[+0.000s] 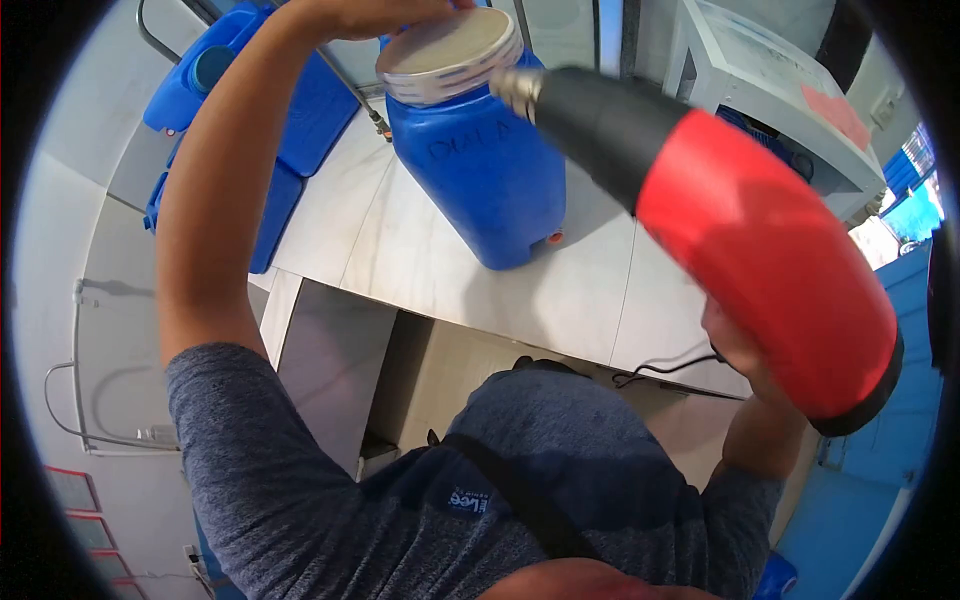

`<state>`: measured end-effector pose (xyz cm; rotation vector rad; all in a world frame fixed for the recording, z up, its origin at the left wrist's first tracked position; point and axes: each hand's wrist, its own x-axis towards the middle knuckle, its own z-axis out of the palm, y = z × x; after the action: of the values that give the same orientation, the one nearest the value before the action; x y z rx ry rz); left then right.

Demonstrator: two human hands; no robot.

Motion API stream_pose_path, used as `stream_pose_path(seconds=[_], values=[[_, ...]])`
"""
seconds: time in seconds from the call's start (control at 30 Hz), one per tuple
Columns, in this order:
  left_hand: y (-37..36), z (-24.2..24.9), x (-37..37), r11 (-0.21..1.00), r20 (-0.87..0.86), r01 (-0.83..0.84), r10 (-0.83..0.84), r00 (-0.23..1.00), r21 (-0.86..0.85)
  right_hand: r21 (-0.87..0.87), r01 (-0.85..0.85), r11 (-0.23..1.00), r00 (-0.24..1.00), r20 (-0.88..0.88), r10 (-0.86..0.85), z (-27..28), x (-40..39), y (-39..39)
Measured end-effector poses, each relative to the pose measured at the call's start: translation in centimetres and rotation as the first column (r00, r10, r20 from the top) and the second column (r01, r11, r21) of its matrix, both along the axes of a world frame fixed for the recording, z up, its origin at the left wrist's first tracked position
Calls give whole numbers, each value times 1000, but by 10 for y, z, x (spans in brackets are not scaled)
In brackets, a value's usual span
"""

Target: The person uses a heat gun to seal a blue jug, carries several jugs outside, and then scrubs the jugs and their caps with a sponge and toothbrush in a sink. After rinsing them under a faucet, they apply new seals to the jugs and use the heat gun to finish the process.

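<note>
A red and black heat gun [765, 260] fills the right side of the view, its metal nozzle close to the banded rim of the white lid [450, 45]. Its handle is in my right hand [735, 340], partly hidden behind the red body. The lid sits on an upright blue drum [480, 170] with dark writing on its front. My left hand [390, 15] is at the top edge, closed at the far side of the lid; its fingertips are largely hidden, so what they hold cannot be made out.
The drum stands on a white tiled counter [410, 240]. Blue jerrycans [310, 110] stand at the left. A white shelf unit [770, 70] is at the back right. A black cord [670, 368] lies along the counter's front edge, with an open recess below.
</note>
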<state>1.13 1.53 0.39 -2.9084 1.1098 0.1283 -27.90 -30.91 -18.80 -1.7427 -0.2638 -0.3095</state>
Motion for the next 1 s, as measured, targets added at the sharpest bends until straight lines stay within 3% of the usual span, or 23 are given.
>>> stream_pose_path(seconds=[0.03,0.1,0.13,0.2,0.33,0.43,0.53,0.6,0.63,0.7,0.83,0.87,0.97,1.0], values=[[5,1,-2,1000,4,-4,4,1000,-3,-3,-12,1000,1000,-1,12,-1,-3,-1],[14,3,-1,973,-235,-208,181,955,-96,-23,-23,999,1000,4,23,5,4,7],[15,2,1,975,-238,-204,178,955,-91,-26,-19,999,1000,11,19,4,6,12],[12,4,2,922,-332,-372,319,888,-110,-27,-19,999,999,41,20,4,10,28],[6,13,-10,950,-304,-298,258,917,-90,2,3,1000,1000,21,-3,-5,4,24],[-3,14,-19,938,-342,-339,296,892,-74,39,7,999,1000,-2,-7,-9,-1,14],[-14,10,-27,958,-250,-269,239,938,-95,91,0,996,1000,-28,2,-9,0,5],[-11,-4,-5,987,-89,73,-86,992,-142,132,-6,991,999,-47,12,-9,-1,0],[-11,-10,-3,988,-89,65,-78,993,-143,158,-8,987,998,-59,17,-8,-1,-2],[-13,-22,-3,916,-352,-10,-145,925,-402,208,7,978,995,-96,13,-8,2,-3],[-4,-25,-11,911,-338,69,-220,915,-407,403,100,910,957,-288,22,-13,3,-19],[-3,-27,-13,912,-344,66,-219,913,-406,280,-10,960,963,-257,85,-16,-1,-32],[-5,-42,-25,970,-34,151,-161,986,-192,743,110,660,916,-333,222,-29,0,-54],[-11,-43,-32,973,-56,97,-110,992,-208,443,-15,896,971,-209,119,-6,4,-36]])
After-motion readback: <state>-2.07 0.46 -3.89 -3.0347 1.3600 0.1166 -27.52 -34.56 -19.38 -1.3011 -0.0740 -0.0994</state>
